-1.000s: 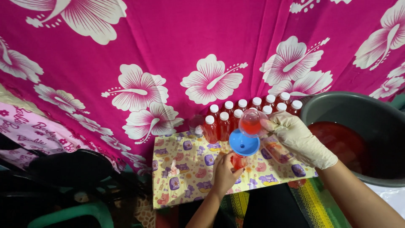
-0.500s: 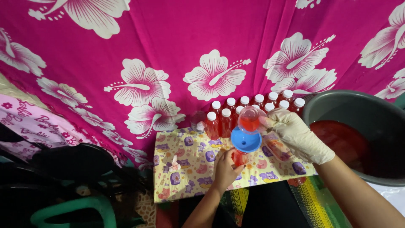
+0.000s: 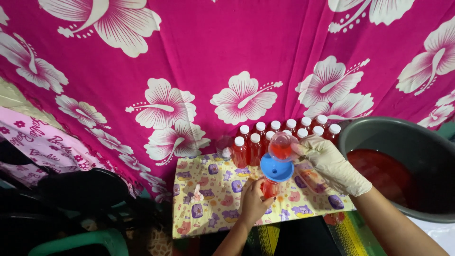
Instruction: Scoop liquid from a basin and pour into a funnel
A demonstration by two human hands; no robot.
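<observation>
My left hand (image 3: 252, 201) grips a small bottle (image 3: 270, 188) partly filled with red liquid, standing on a yellow patterned mat (image 3: 208, 199). A blue funnel (image 3: 277, 169) sits in the bottle's mouth. My right hand (image 3: 332, 163), in a pale glove, tilts a clear cup (image 3: 283, 146) of red liquid over the funnel. Behind them stand several filled bottles with white caps (image 3: 279, 135) in rows.
A large grey basin (image 3: 379, 137) holding red liquid sits at the right. A pink cloth with white flowers (image 3: 237, 57) hangs behind the mat. Dark bags (image 3: 80, 189) and a green plastic chair (image 3: 95, 239) are at the lower left.
The view has shifted slightly downward and to the left. Both hands keep their hold, with the cup still tipped over the funnel.
</observation>
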